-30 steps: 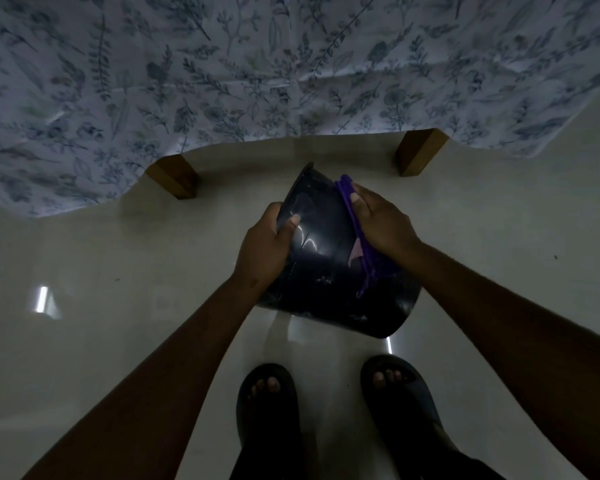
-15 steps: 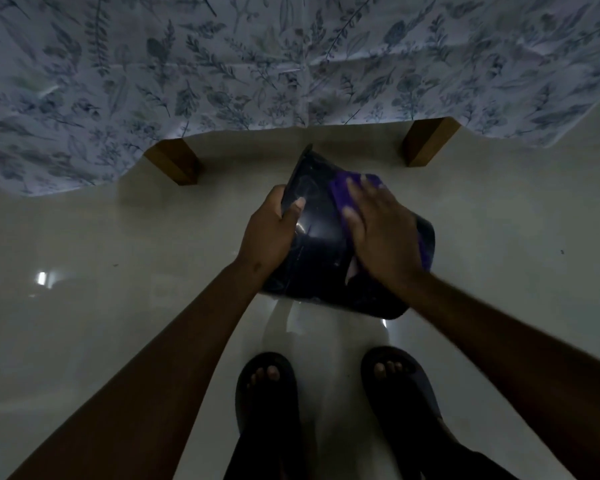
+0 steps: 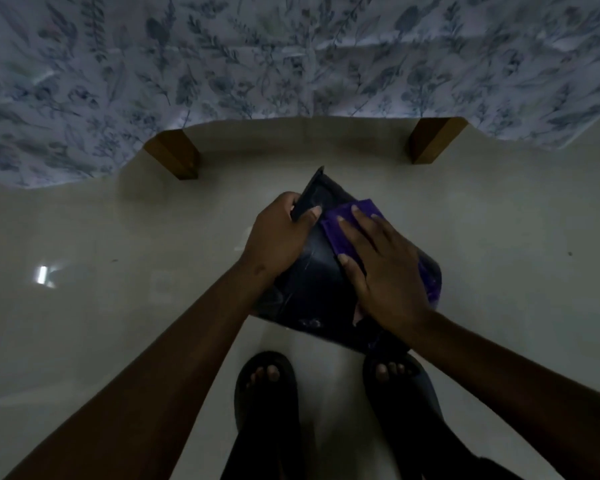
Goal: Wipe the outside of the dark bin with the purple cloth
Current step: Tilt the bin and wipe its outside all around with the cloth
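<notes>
This looks like a bedroom in a home. A bed sheet [image 3: 291, 57] with blue leaves hangs across the top of the frame. Two wooden bed legs [image 3: 174, 154] stand under it. The shiny pale floor [image 3: 84, 254] fills the rest. The light is dim.

A pale glossy floor [image 3: 84, 323] lies in dim light, catching a small bright reflection [image 3: 44, 275]. A leaf-printed sheet [image 3: 291, 53] hangs over two wooden bed legs [image 3: 174, 154] [image 3: 430, 140].
</notes>
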Action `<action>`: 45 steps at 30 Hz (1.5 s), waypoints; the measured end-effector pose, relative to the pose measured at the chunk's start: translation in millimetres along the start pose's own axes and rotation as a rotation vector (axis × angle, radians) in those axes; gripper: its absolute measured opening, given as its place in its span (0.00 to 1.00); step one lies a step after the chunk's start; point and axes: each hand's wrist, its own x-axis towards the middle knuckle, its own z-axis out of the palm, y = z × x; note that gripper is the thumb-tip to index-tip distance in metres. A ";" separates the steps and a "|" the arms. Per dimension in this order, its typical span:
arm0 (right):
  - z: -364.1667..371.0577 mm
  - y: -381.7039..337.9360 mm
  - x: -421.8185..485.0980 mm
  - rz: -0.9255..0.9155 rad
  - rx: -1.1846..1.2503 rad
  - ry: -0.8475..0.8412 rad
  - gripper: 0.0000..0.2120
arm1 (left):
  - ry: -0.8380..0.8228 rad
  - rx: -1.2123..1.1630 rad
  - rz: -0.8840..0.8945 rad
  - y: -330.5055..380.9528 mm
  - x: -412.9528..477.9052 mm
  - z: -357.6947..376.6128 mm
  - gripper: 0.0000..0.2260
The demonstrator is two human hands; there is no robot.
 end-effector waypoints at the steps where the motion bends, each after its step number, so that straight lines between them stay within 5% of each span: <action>1: -3.2 6.6 9.7 0.017 0.005 0.001 0.25 | -0.065 -0.031 -0.020 0.8 -1.0 -3.4 0.11; 4: -8.2 32.8 49.8 0.161 0.128 -0.037 0.24 | -0.176 -0.015 0.008 -9.8 -13.2 -6.4 0.14; 7: -6.0 39.9 66.7 0.240 0.194 -0.078 0.24 | -0.048 0.064 0.057 -19.1 -18.0 -1.9 0.13; 16: 14.7 0.7 -18.0 -0.110 -0.152 -0.077 0.27 | -0.069 -0.028 0.043 -13.0 0.2 1.1 0.11; 25: -2.8 34.7 75.7 0.315 0.209 -0.102 0.25 | -0.035 0.059 0.019 -13.1 6.6 1.4 0.12; 33: 26.8 -16.7 -40.5 0.024 -0.135 -0.087 0.30 | -0.053 0.081 0.030 -5.8 19.4 3.9 0.09; 38: 6.7 7.0 35.5 0.184 0.025 -0.034 0.27 | -0.068 0.051 0.041 -8.7 13.0 0.7 0.09; 41: 2.5 41.0 88.3 0.374 0.258 -0.186 0.27 | -0.038 0.083 0.050 -11.1 10.6 0.8 0.10; 45: 0.9 32.0 81.5 0.410 0.195 -0.148 0.25 | -0.002 0.099 0.029 -16.7 12.7 2.9 0.11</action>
